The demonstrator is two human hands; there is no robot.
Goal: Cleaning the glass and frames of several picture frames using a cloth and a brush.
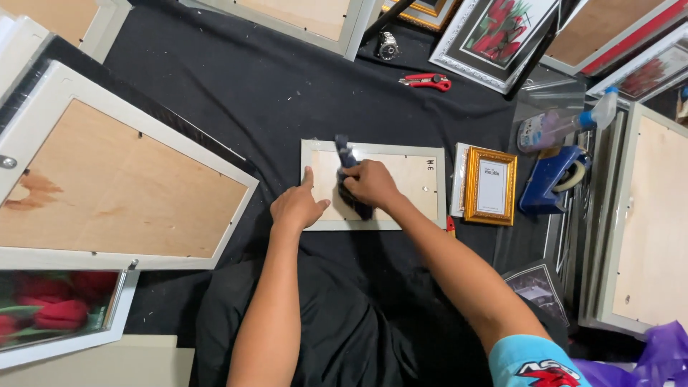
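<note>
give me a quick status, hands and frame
Left hand flat on small white frame, steadying it. Right hand gripping dark tool on its backing. Gold frame beside, clear.

**What I can't make out**

My right hand (pixel 369 183) covers most of the dark tool (pixel 349 166) I grip, so I can't tell its kind. My left hand (pixel 297 206) hides the small frame's (pixel 419 183) left edge. The tulip picture (pixel 54 308) is cut off at left.
</note>
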